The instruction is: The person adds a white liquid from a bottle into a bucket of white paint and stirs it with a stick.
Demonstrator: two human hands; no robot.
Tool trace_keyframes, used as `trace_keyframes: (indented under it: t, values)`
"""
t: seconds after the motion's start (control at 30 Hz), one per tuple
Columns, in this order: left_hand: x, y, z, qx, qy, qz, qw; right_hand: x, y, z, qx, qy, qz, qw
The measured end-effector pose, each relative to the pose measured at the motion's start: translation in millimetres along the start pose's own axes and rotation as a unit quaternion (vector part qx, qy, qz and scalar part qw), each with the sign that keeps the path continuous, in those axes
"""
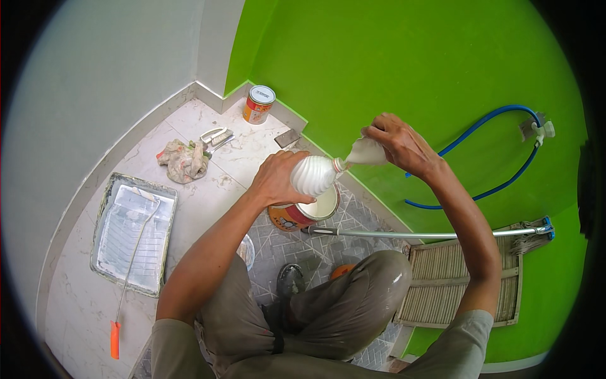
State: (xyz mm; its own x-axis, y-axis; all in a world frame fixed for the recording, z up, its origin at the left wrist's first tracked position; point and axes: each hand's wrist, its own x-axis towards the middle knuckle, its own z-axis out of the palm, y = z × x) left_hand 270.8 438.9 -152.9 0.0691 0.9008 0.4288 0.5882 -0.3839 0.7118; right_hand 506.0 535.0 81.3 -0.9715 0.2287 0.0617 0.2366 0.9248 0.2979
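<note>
My left hand (278,175) is wrapped round a ribbed plastic bottle (312,176), which looks white and lies tilted with its neck toward the right. At the bottle's mouth is the narrow end of a white, cone-shaped piece (367,152). My right hand (399,140) pinches its wide end; whether it is a funnel or a cloth, I cannot tell. Just below the bottle stands an open paint can (291,216) with a red and yellow label and whitish paint (326,203) inside. Part of the can is hidden behind my left hand and the bottle.
At left lies a paint tray (167,243) with a small orange-handled roller (115,338). Beyond are a crumpled rag (186,163), a brush (218,137) and a lidded can (257,107). A mop pole (404,235), slatted wooden panel (435,287) and blue hose (499,117) are at right.
</note>
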Motion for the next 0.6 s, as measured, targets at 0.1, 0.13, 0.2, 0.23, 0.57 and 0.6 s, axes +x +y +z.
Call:
trace_keyframes:
  t: [0.1, 0.13, 0.2, 0.23, 0.57, 0.6]
  values:
    - [0.2, 0.1, 0.1, 0.001, -0.003, -0.001, 1.0, -0.1, -0.3, -0.7, 0.0, -0.003, 0.002, 1.0]
    - [-0.1, 0.1, -0.2, 0.002, -0.003, -0.002, 1.0, 0.1, -0.6, -0.8, 0.0, -0.005, 0.003, 1.0]
    - [-0.7, 0.0, -0.6, -0.002, 0.003, 0.005, 1.0, 0.7, -0.6, -0.3, 0.0, -0.005, 0.004, 1.0]
    - [-0.9, 0.3, -0.7, -0.002, 0.003, 0.005, 1.0, 0.8, -0.5, -0.6, -0.002, -0.007, 0.004, 1.0]
    - [-0.5, -0.1, -0.6, -0.001, 0.001, 0.001, 1.0, 2.6, 0.7, -2.5, -0.005, -0.015, 0.007, 1.0]
    - [-0.5, -1.0, -0.3, -0.002, 0.0, 0.003, 1.0, 3.4, 1.0, -3.1, -0.005, -0.017, 0.004, 1.0]
